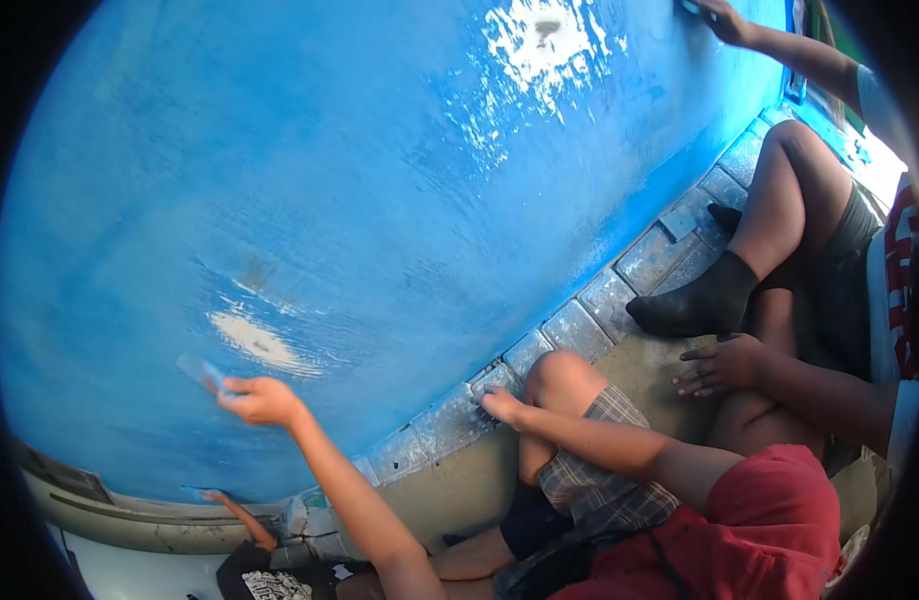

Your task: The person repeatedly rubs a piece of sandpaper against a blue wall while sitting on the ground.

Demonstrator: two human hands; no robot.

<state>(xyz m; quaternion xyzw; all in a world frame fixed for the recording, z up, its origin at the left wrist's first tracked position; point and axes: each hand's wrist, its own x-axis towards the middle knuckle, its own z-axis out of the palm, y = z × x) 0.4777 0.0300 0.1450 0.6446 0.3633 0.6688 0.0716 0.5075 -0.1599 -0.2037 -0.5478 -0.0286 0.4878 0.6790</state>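
Observation:
My left hand is raised to the blue wall, closed on a flat pale-blue piece. Motion blurs that piece, so its exact kind does not show. Just above it on the wall is a pale bare patch with streaked edges. My right arm reaches past my bent knee, and my right hand hangs beside that knee with its fingers loosely apart. Nothing shows in it. My plaid shorts and red shirt fill the lower right.
A larger whitish patch marks the wall's upper part. Grey paving blocks line its foot. A co-worker in black socks sits at right, one hand at the wall. Another co-worker's hand touches the wall at lower left.

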